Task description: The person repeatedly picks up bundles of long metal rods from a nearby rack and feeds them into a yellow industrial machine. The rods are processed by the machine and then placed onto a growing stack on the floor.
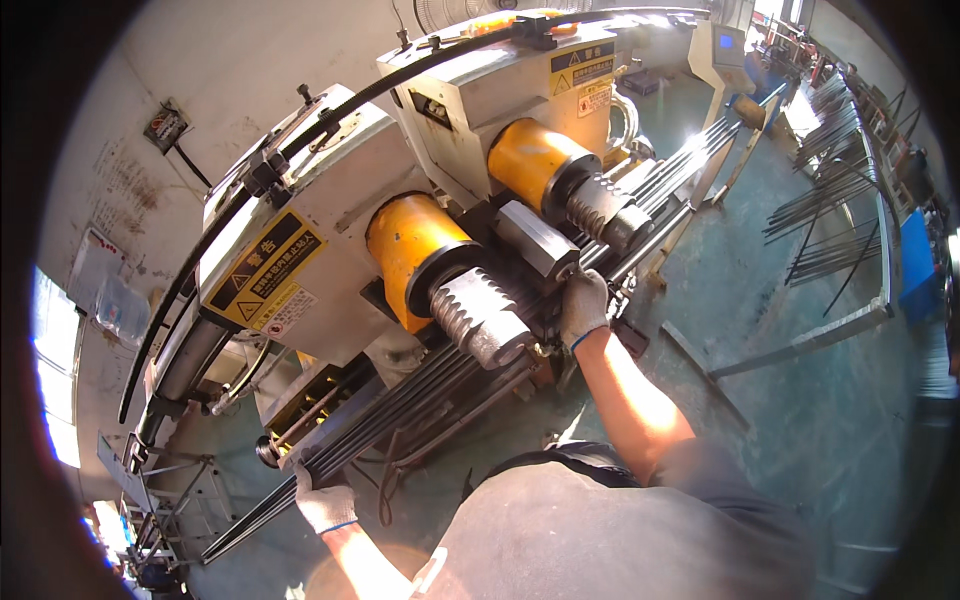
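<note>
My left hand (325,503), in a pale knitted glove with a blue cuff edge, is closed at the lower left on a bundle of long thin metal rods (385,408). The rods run slantwise along the front of a machine. My right hand (584,305), gloved alike, is up against the machine by the end of a steel block (536,240). Its fingers curl inward, and what they hold is hidden. On either side of that block jut out two yellow cylinders (412,245) (535,165) with ridged metal ends.
A curved black tube (400,82) arches over the pale machine housings (350,160), which bear yellow and black warning labels. To the right, a metal rack frame (800,343) holds many loose rods (825,180). A control box (728,45) stands at the far end. Green floor (740,270) lies below.
</note>
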A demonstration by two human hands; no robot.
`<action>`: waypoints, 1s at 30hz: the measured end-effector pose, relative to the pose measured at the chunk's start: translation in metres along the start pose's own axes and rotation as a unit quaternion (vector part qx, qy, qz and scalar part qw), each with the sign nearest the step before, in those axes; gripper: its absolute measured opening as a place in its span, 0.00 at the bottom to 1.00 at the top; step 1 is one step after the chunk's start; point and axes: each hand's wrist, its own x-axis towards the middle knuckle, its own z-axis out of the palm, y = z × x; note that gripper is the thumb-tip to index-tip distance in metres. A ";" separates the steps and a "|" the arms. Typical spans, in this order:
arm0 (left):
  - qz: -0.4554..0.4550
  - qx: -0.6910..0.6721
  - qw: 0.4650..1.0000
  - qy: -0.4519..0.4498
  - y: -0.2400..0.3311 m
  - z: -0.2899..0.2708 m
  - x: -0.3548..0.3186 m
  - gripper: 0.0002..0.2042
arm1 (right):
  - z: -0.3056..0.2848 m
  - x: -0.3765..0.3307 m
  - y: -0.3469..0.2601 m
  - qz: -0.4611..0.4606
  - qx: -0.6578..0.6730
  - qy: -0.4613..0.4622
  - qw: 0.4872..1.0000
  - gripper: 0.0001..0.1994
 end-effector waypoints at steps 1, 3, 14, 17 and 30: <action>0.009 0.027 0.999 -0.019 -0.010 -0.003 0.007 0.18 | -0.012 0.012 0.016 -0.069 -0.054 -0.010 0.996 0.12; 0.026 0.068 0.996 -0.041 -0.025 0.000 -0.005 0.19 | 0.006 -0.014 -0.015 -0.014 -0.104 0.004 0.994 0.17; 0.033 0.042 0.996 -0.079 -0.036 0.006 -0.017 0.24 | -0.046 -0.028 -0.005 -0.207 -0.281 -0.039 0.936 0.24; 0.017 -0.015 0.999 -0.026 -0.001 -0.028 0.006 0.23 | -0.057 -0.037 0.004 -0.051 -0.103 0.018 0.993 0.29; 0.011 0.100 0.991 -0.088 -0.108 0.044 -0.049 0.25 | -0.117 -0.046 0.053 -0.017 -0.101 -0.028 0.994 0.27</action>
